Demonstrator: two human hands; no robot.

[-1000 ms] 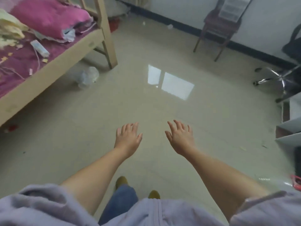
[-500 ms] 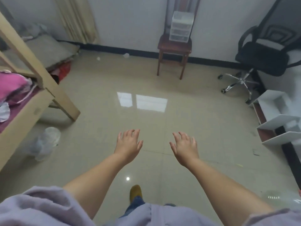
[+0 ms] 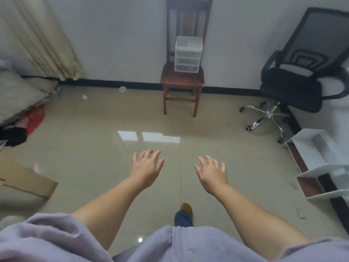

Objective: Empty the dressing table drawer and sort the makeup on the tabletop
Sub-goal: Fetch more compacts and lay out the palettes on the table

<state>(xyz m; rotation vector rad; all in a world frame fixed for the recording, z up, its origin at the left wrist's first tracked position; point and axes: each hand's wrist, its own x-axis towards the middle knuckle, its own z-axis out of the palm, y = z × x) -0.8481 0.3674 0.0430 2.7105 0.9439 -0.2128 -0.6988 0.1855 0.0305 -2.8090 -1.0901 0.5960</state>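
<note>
My left hand (image 3: 146, 168) and my right hand (image 3: 212, 172) are stretched out in front of me over the beige tiled floor, fingers spread and holding nothing. A small clear plastic drawer unit (image 3: 188, 53) with three drawers stands on the seat of a brown wooden chair (image 3: 182, 80) against the far wall, well beyond both hands. No dressing table and no makeup can be seen. One foot in a yellow-brown shoe (image 3: 186, 208) shows below, between my arms.
A black office chair (image 3: 294, 82) stands at the far right, with white shelving (image 3: 319, 167) along the right edge. A flat cardboard piece (image 3: 28, 181) lies at the left. Bedding, a red bag (image 3: 35, 120) and curtains sit at the far left.
The view has swung right and up: the bed has left the frame, and the wooden chair and office chair now appear closer. Both hands stay outstretched and holding nothing.
</note>
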